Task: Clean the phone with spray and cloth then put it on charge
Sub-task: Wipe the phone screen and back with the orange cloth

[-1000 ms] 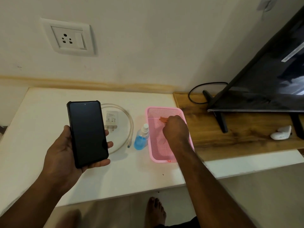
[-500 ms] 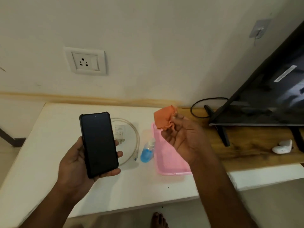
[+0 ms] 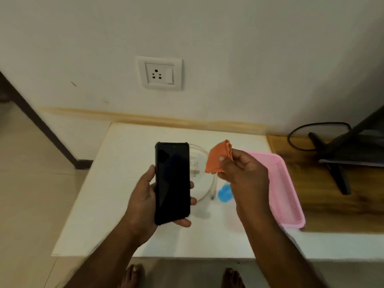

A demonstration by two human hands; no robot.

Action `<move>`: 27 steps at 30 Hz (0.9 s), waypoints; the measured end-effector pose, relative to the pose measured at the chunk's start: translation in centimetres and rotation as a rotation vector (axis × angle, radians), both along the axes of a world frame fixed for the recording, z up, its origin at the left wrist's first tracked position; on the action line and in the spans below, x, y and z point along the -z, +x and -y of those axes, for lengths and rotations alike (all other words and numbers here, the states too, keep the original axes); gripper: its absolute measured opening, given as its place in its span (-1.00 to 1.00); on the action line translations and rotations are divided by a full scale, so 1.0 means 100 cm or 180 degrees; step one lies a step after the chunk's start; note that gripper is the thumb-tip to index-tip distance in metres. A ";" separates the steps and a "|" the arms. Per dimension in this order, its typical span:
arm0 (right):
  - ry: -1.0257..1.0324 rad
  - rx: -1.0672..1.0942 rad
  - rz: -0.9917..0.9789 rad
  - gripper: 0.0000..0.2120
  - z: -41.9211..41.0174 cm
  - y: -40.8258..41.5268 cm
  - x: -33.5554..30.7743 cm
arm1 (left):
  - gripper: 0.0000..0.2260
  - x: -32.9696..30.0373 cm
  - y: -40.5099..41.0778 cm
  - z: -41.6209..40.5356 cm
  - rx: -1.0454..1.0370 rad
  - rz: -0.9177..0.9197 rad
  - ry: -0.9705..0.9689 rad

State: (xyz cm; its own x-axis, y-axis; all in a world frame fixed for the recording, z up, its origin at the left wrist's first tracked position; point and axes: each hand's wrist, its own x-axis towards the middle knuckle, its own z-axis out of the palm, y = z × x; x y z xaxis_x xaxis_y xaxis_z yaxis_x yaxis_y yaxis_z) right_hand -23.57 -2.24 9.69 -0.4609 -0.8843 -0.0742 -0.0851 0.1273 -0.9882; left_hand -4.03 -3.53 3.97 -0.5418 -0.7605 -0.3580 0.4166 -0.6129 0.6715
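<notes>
Two hands up over table [image 3: 116, 204]. Left hand [image 3: 143, 201] wrapped round phone [image 3: 172, 182], screen up, dark. Charger [image 3: 195, 163], cable [image 3: 211, 183], spray [image 3: 225, 193] lying between, on table. Right hand [image 3: 243, 173] pinching orange cloth [image 3: 218, 156], beside phone. Pink tray [image 3: 286, 190] at right.

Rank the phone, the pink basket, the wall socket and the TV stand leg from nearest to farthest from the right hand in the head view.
From the right hand, which holds the orange cloth:
1. Pink basket, just right of the hand.
2. Phone, to the left, in the left hand.
3. Wall socket and TV stand leg: too close to call, one up left on the wall, the other far right.
</notes>
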 end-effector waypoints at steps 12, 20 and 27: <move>-0.0996 -0.0428 -0.1892 -0.74 -0.016 0.035 0.013 | -0.41 -0.008 -0.014 -0.015 0.0211 0.0363 -0.0434; -0.1171 -0.0513 -0.1856 -0.70 -0.018 0.047 0.015 | -0.40 -0.010 -0.022 -0.018 0.0231 0.0875 -0.0654; -0.1831 -0.1014 -0.2166 -0.64 -0.021 0.056 0.012 | -0.49 -0.006 -0.018 -0.017 0.0288 0.1083 -0.0851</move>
State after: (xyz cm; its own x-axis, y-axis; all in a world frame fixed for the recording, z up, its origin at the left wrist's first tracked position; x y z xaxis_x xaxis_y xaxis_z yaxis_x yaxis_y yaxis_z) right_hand -17.94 -0.10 8.47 0.0249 -0.7932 0.6085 -0.6133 -0.4928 -0.6173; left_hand -5.88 -1.84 4.61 -0.4958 -0.8056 -0.3245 0.0971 -0.4227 0.9010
